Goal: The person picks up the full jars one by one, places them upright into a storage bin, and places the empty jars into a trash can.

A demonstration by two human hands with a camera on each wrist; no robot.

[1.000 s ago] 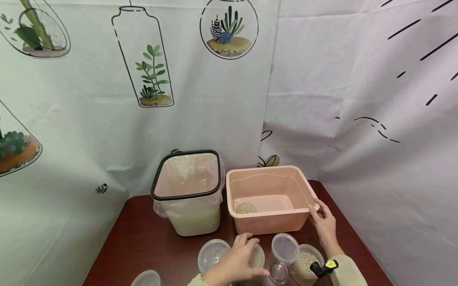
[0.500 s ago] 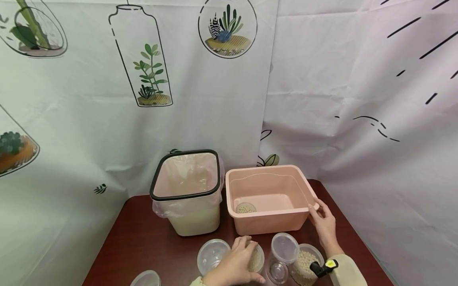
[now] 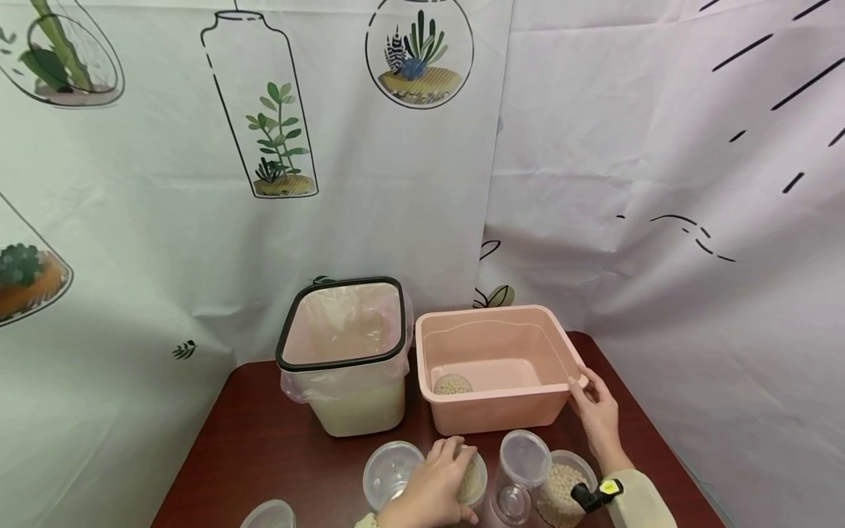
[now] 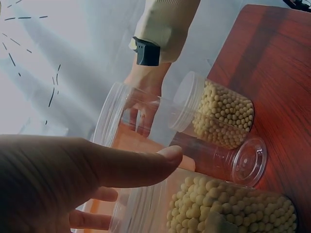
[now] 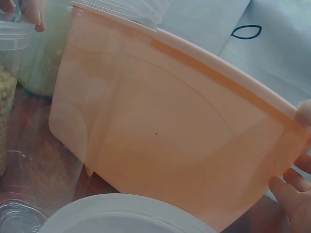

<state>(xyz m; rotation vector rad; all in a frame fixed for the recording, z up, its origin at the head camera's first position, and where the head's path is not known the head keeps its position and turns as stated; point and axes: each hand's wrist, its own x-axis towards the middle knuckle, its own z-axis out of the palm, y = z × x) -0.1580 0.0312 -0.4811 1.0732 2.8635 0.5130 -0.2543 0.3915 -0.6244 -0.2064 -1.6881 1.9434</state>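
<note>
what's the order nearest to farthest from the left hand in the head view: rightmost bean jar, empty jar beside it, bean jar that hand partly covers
1. Partly covered bean jar: at the left hand
2. Empty jar: right of that jar
3. Rightmost bean jar: farther to the right

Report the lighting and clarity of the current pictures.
Head view: soft light, gentle shading in the folds of the white backdrop; left wrist view: left hand dark, a shadow band across the tabletop; right wrist view: hazy and low in contrast, the pink tub looking muted.
</note>
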